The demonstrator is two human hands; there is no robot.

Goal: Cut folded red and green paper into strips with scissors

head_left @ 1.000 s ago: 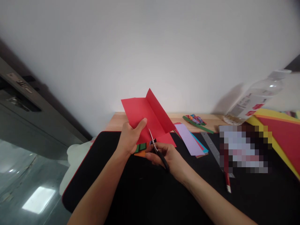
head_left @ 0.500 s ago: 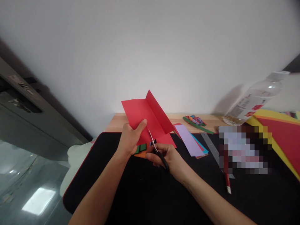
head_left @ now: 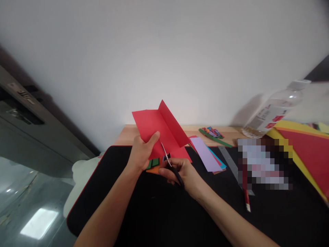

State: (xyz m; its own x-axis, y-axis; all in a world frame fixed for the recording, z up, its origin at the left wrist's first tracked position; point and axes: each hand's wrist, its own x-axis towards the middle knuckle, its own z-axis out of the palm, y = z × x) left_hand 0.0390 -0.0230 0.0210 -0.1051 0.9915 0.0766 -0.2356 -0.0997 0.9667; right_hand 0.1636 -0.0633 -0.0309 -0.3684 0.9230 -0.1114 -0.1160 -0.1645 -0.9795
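Left hand (head_left: 141, 153) pinches the red paper (head_left: 156, 127) by its lower edge, thumb on the front, holding the creased sheet upright over the far left corner of the desk (head_left: 126, 133). Right hand (head_left: 185, 174) is clenched around the scissors (head_left: 168, 162), whose blades bite into the paper's bottom edge just beside that thumb. Paper strips (head_left: 206, 155), a ruler (head_left: 230, 160) and a bottle (head_left: 273, 110) sit toward the desk's far right edge

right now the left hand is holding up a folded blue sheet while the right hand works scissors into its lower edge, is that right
Not quite: the sheet is red, not blue. The head view shows the left hand holding it up, folded, while the right hand works the scissors into its lower edge.
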